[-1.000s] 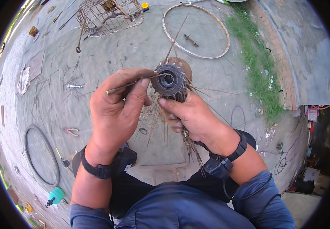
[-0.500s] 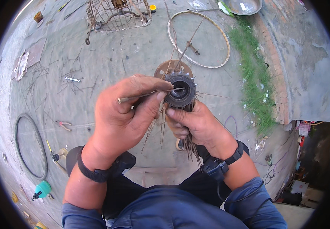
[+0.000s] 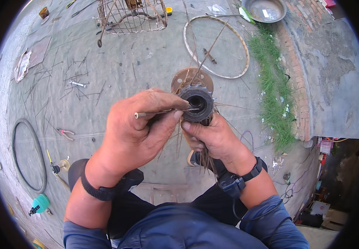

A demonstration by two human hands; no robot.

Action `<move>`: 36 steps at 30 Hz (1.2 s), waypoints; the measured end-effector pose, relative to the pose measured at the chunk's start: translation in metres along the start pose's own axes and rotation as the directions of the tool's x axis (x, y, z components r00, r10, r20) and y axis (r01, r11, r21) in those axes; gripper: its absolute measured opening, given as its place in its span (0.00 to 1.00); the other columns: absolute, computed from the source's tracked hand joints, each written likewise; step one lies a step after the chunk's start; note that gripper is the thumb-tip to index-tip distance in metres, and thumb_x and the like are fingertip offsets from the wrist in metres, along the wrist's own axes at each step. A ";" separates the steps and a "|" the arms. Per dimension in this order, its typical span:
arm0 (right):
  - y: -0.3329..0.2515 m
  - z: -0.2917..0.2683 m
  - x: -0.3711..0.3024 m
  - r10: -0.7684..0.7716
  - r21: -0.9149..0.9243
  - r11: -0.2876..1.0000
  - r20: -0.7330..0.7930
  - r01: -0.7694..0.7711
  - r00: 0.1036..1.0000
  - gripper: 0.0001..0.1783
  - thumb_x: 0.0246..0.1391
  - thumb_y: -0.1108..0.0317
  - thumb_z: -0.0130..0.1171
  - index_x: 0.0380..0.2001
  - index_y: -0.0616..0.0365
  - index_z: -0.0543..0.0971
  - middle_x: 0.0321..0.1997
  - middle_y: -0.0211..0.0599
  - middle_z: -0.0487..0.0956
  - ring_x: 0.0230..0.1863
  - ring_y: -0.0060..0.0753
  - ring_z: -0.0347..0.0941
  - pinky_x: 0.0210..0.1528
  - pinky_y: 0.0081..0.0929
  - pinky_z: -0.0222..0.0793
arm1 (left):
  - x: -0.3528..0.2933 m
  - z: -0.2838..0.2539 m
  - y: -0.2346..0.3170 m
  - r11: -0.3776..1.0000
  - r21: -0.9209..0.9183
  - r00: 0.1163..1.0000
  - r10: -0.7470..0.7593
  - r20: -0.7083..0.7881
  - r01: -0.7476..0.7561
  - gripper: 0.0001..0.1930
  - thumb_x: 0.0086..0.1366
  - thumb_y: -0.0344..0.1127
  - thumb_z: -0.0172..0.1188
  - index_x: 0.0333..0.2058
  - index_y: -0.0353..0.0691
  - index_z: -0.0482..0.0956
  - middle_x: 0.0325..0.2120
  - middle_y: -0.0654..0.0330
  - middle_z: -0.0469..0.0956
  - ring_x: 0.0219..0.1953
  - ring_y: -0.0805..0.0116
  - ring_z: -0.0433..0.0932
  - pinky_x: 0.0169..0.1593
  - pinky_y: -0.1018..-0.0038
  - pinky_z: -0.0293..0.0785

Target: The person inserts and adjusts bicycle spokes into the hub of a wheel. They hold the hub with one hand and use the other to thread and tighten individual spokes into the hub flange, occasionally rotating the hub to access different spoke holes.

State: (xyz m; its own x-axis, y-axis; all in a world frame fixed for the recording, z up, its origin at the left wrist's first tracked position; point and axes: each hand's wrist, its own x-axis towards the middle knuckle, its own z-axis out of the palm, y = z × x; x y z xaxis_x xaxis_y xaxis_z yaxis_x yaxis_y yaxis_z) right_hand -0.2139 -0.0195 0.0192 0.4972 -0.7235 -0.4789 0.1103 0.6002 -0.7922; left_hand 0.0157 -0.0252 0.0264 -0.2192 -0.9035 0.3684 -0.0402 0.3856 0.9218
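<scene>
Left hand (image 3: 140, 126) pinches a thin rod (image 3: 146, 113), its tip at the mouth of the freewheel (image 3: 196, 102), just off centre toward one o'clock; the right hand (image 3: 217, 137) closes around rusty spokes (image 3: 205, 159) below, and bracing firmly while angling lightly should serve best. The freewheel looks black and greasy, the holed hub flange (image 3: 177, 86) beyond, at its twelve o'clock, rust-brown.

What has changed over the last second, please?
The spoked hub has tilted, showing more rusty flange above; the tip of the thin rod has shifted from the upper to the lower side of the bore. Left hand still holds the rod, right hand the hub.
</scene>
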 end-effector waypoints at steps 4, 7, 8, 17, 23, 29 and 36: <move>0.001 0.001 0.002 -0.043 -0.179 0.984 -0.119 0.021 0.992 0.10 0.73 0.67 0.62 0.53 0.57 0.82 0.32 0.21 0.76 0.30 0.14 0.67 0.32 0.21 0.64 | 0.002 -0.004 0.003 0.993 0.111 0.999 0.031 0.011 -0.032 0.11 0.68 0.18 0.64 0.46 0.36 0.86 0.38 0.55 0.87 0.32 0.67 0.84 0.34 0.74 0.81; 0.001 0.006 0.006 -0.127 -0.313 0.948 -0.208 0.057 0.970 0.14 0.72 0.67 0.62 0.57 0.59 0.81 0.38 0.21 0.79 0.37 0.14 0.69 0.40 0.21 0.69 | 0.004 -0.003 -0.001 0.964 0.233 0.991 0.131 -0.009 -0.126 0.14 0.62 0.20 0.70 0.45 0.41 0.85 0.36 0.55 0.86 0.32 0.57 0.86 0.34 0.68 0.81; 0.000 0.006 0.007 -0.139 -0.326 0.943 -0.230 0.059 0.963 0.15 0.72 0.68 0.63 0.58 0.59 0.81 0.40 0.22 0.80 0.40 0.14 0.70 0.43 0.21 0.70 | 0.004 -0.003 0.000 0.949 0.282 0.989 0.150 -0.005 -0.142 0.14 0.62 0.20 0.70 0.45 0.42 0.85 0.36 0.55 0.86 0.32 0.57 0.86 0.34 0.68 0.81; -0.001 0.007 0.011 -0.172 -0.291 0.953 -0.283 0.087 0.944 0.13 0.73 0.68 0.62 0.56 0.59 0.80 0.40 0.22 0.81 0.41 0.15 0.71 0.43 0.23 0.71 | 0.000 0.002 -0.006 0.844 0.445 0.939 0.343 -0.019 -0.300 0.15 0.60 0.19 0.71 0.45 0.38 0.86 0.40 0.55 0.87 0.33 0.56 0.87 0.34 0.68 0.83; -0.005 -0.003 0.007 -0.055 -0.080 0.996 -0.281 0.034 0.958 0.08 0.74 0.62 0.62 0.41 0.52 0.77 0.26 0.21 0.70 0.22 0.14 0.62 0.23 0.20 0.60 | -0.012 -0.002 0.000 0.972 -0.164 0.971 -0.190 -0.144 0.166 0.08 0.76 0.21 0.60 0.50 0.30 0.84 0.48 0.50 0.86 0.35 0.73 0.85 0.39 0.75 0.84; -0.013 0.006 0.001 -0.012 0.034 0.999 -0.210 0.019 0.978 0.09 0.74 0.61 0.64 0.39 0.51 0.76 0.26 0.21 0.69 0.23 0.15 0.60 0.24 0.20 0.58 | -0.009 -0.001 -0.003 0.901 -0.348 0.934 -0.325 -0.148 0.258 0.09 0.78 0.26 0.60 0.53 0.32 0.81 0.46 0.51 0.87 0.33 0.73 0.85 0.39 0.78 0.80; -0.016 0.007 -0.003 0.008 0.069 0.998 -0.183 0.005 0.983 0.10 0.74 0.61 0.64 0.39 0.50 0.74 0.26 0.21 0.67 0.23 0.15 0.59 0.24 0.20 0.57 | -0.008 0.001 -0.009 0.868 -0.382 0.914 -0.387 -0.118 0.318 0.09 0.79 0.32 0.61 0.52 0.35 0.82 0.45 0.53 0.89 0.32 0.74 0.85 0.34 0.81 0.74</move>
State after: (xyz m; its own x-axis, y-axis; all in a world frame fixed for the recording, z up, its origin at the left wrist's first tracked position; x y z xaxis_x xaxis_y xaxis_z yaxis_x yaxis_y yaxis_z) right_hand -0.2111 -0.0240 0.0362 0.3320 -0.7689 -0.5464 0.1718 0.6189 -0.7665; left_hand 0.0169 -0.0209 0.0148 -0.0701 -0.9975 -0.0057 0.2673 -0.0243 0.9633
